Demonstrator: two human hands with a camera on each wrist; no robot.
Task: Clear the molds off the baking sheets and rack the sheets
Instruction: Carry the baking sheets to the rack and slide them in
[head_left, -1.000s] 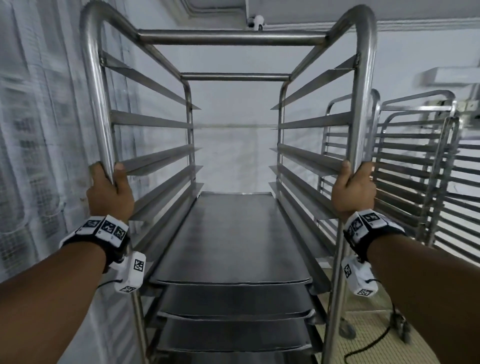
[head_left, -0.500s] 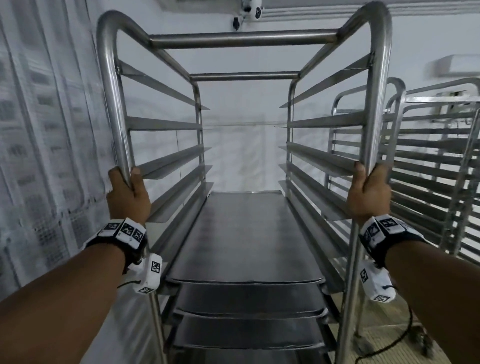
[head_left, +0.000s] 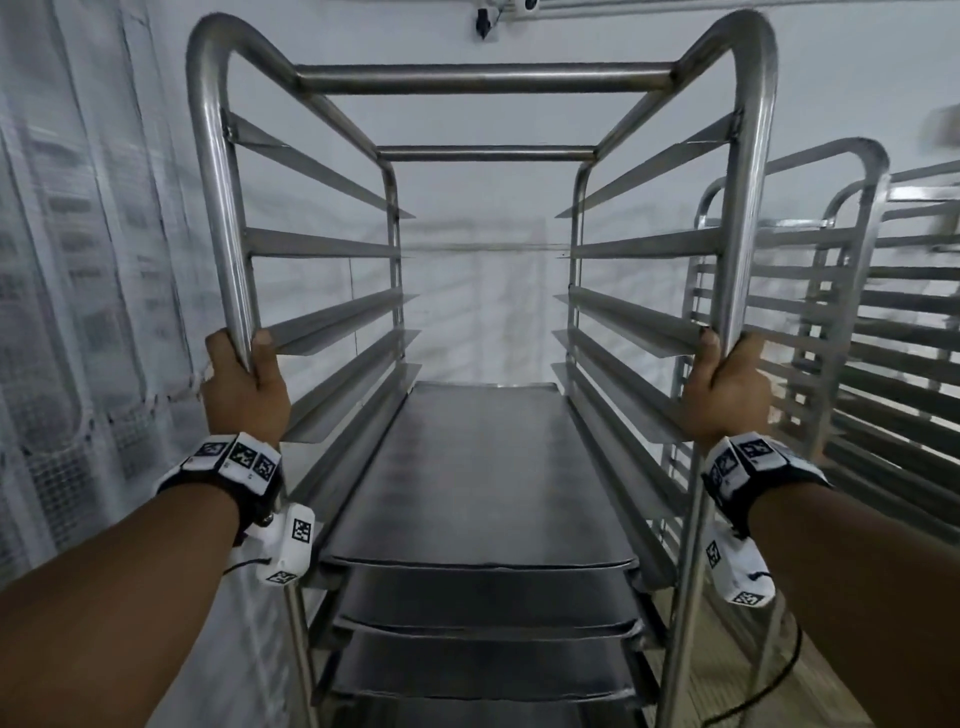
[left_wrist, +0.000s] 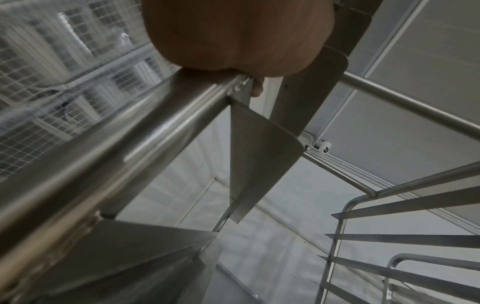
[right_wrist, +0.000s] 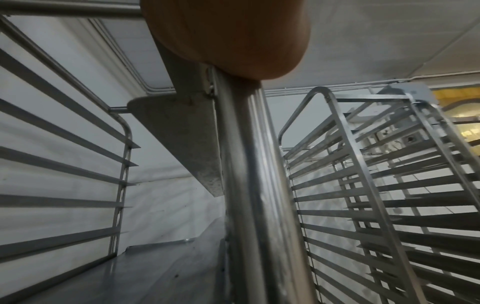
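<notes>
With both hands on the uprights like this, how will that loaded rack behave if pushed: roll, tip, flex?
Likely stiff: the rack is welded steel tube. Baking sheets fill only the lower rails, so weight probably sits low and tipping seems unlikely. Left hand and right hand grip both front posts, which should steer it straight. Casters not visible.

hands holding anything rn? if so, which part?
Yes, both on the rack. The left hand grips its front left upright, the right hand its front right upright, both below the empty upper rails.
</notes>
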